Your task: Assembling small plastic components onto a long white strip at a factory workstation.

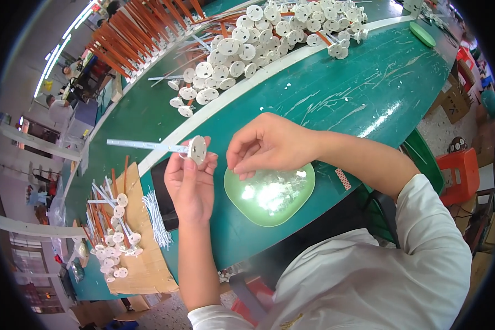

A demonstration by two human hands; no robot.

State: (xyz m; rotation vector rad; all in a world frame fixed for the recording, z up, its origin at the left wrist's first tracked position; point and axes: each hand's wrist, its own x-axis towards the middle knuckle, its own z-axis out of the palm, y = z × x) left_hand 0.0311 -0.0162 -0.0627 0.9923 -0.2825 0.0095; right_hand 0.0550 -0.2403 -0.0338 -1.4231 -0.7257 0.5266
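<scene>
My left hand (190,184) is closed around a white round disc (197,149) with small dark slots in its face. From the disc's back a long pale-blue strip (143,144) sticks out to the left. My right hand (269,144) hovers over the far edge of a green plate (269,217), fingers curled and thumb pressed to them. Anything in that pinch is hidden or too small to name. Small, clear, shiny pieces (272,198) lie in the plate.
A large pile of white discs with strips (242,52) lies across the table, beyond a white rail (225,99). Orange strips (126,44) stand behind it. More disc pieces (113,236) rest on cardboard (148,264) at left, near white wires (157,220) and a dark flat object (162,192).
</scene>
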